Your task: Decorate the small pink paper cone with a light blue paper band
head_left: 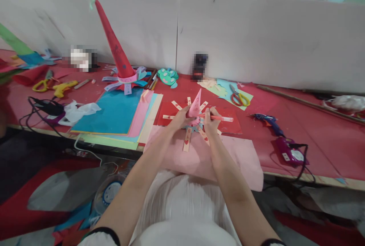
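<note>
A small pink paper cone (195,104) stands upright in front of me, ringed by pale strips (187,140) marked with red hearts. My left hand (180,119) is closed on the lower left side of this cone. In my right hand (211,123) is a red pen (224,118), its tip pointing left against or close to the cone's base; actual contact is too small to tell. Under the cone lie a red sheet (234,125) and, nearer to me, a pink sheet (245,158) that hangs over the table edge.
A tall red paper cone (114,44) stands at the back left, behind stacked coloured sheets (107,111). Scissors (238,97) lie behind my right hand. A blue glue gun (269,122) and a purple corded box (289,151) are on the right, a yellow glue gun (63,88) on the left.
</note>
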The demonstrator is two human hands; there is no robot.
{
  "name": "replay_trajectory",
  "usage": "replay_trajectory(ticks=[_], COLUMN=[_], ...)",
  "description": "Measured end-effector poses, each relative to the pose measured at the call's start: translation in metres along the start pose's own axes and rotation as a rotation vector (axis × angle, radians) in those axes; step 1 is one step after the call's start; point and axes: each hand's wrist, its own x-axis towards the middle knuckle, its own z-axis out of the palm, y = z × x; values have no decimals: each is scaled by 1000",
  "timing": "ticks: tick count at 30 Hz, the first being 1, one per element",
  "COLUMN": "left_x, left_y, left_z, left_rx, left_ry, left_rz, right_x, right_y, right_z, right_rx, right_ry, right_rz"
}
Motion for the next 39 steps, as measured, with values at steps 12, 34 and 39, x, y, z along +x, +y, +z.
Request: replay_trajectory(ticks=[12,34,39], left_x=[-1,-1,2], left_y=[5,0,-11], left_z=[5,4,7], left_rx=[65,-24,-87], left_ry=[13,-45,-53], left_rz=[-45,-118,-113], right_x=[1,2,2], right_y=[5,-2,2], right_z=[-1,0,0], right_rx=[13,-69,-59], right_ry=[-20,-84,-78], right_rz=[-16,4,11])
